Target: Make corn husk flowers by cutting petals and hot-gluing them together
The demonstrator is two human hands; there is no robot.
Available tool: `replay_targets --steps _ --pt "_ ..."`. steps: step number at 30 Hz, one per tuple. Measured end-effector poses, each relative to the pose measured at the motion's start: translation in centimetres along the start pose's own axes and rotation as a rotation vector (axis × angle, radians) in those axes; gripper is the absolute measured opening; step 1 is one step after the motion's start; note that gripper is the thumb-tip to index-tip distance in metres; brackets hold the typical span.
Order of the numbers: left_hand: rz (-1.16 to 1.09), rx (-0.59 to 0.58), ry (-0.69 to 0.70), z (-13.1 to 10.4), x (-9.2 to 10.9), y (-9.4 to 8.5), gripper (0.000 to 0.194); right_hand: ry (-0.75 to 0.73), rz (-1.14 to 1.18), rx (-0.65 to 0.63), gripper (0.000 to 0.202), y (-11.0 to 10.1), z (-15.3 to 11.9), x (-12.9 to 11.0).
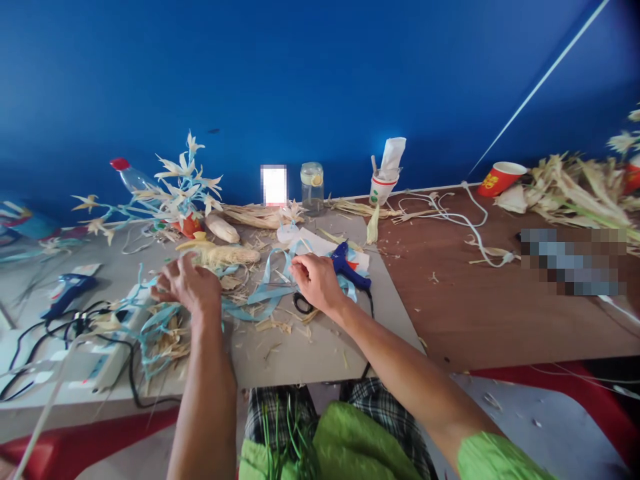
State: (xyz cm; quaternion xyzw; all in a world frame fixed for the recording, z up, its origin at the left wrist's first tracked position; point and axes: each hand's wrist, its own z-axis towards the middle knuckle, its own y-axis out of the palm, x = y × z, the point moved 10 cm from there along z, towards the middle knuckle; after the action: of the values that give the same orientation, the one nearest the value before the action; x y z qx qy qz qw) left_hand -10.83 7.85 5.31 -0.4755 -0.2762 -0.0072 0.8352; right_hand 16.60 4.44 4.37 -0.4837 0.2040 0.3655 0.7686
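We saw the left hand (186, 283) loosely spread above the front left part of the desk (475, 320), its fingers bent and parted, close to a tangle of light-blue strips and husk scraps (173, 340); whether it touched them we could not tell. The right hand (316, 280) had its fingers curled inward near the desk's middle, beside a blue ribbon (267, 293); we could not tell whether its fingertips pinched anything. Just beyond its wrist we saw a blue glue gun (345, 267) lying near the right edge of a grey board (310, 363). Toward the desk's back edge we had husk flowers (185, 173) and a glass jar (313, 190).
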Motion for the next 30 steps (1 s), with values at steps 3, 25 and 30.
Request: replay_targets --steps 3,25,30 --pt "0.211 -0.308 0.002 0.3 -1.3 3.9 0.030 -0.009 -0.008 -0.009 0.014 0.1 0.0 -0.1" --pt "-0.255 -0.048 0.376 -2.3 5.6 3.7 0.026 -0.008 0.013 0.033 0.015 -0.5 0.1 0.2" --pt "-0.265 -0.183 0.452 -4.0 7.2 5.6 0.030 0.009 -0.165 0.119 0.023 -1.5 0.1 0.8"
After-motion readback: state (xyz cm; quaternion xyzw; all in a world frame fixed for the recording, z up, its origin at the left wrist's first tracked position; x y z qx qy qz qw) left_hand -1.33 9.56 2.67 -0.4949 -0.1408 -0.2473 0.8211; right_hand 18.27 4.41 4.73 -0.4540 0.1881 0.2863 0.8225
